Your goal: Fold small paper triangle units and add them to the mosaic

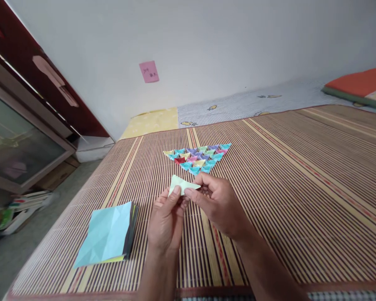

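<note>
Both my hands pinch a small pale green folded paper piece above the striped bamboo mat. My left hand grips its lower left end with thumb and fingers closed. My right hand pinches its right end. Just beyond the hands lies a triangle of several small coloured folded paper pieces, fitted together flat on the mat. A stack of square coloured papers, light blue creased sheet on top, lies to the left of my left hand.
The mat covers a bed with a checked sheet and an orange pillow at the far right. A pink note sticks to the white wall. A dark cabinet with a glass door stands at left, books on the floor below.
</note>
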The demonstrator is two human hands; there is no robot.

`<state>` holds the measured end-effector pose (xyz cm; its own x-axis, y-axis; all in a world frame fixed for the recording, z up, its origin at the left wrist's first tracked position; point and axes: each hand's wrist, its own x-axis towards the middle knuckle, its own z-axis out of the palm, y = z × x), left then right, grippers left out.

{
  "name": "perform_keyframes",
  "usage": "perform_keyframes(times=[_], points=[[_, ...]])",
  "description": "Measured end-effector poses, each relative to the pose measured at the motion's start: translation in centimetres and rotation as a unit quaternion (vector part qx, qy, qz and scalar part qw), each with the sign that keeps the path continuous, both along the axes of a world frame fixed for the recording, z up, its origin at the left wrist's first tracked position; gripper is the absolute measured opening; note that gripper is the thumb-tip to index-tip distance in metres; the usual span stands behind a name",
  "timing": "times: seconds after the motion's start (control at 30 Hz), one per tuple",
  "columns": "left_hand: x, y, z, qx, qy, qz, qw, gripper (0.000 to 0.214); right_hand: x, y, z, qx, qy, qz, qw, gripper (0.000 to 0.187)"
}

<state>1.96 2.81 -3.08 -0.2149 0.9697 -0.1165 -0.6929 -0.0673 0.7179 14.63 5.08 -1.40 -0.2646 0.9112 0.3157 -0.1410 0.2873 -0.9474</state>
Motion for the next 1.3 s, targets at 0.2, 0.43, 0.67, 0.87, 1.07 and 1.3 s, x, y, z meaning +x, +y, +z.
perform_keyframes(times=[0.2, 0.43, 0.67, 0.87, 1.07, 1.3], points=[[0.5, -0.3, 0.1, 0.035, 0.033, 0.029, 0.998, 0.023, -0.3, -0.1, -0.2, -0.008, 0.001, -0.010, 1.000, 0.029], [-0.1, 0.0, 0.0, 0.022, 0.064, -0.005, 0.998, 0.023, 0.9, 0.3, -0.1, 0.003, -0.057, 0.028, 0.998, 0.034], [-0.8, 0.0, -0.4, 0.025, 0.134, 0.017, 0.991, 0.022, 1.7, 0.6, -0.5, -0.036, -0.074, 0.081, 0.993, 0.043], [-0.9, -0.6, -0.6, 0.028, 0.264, -0.011, 0.964, 0.020, 1.3, 0.7, -0.2, -0.019, -0.041, 0.033, 0.998, 0.009], [-0.4, -0.8, -0.2, 0.023, 0.318, -0.028, 0.947, 0.024, 0.3, 0.4, -0.1, 0.016, -0.046, -0.032, 0.998, 0.019], [-1.0, -0.8, -0.5, 0.010, 0.319, -0.085, 0.944, 0.018, 0.3, 0.6, -0.7, 0.055, -0.100, -0.085, 0.990, 0.025]])
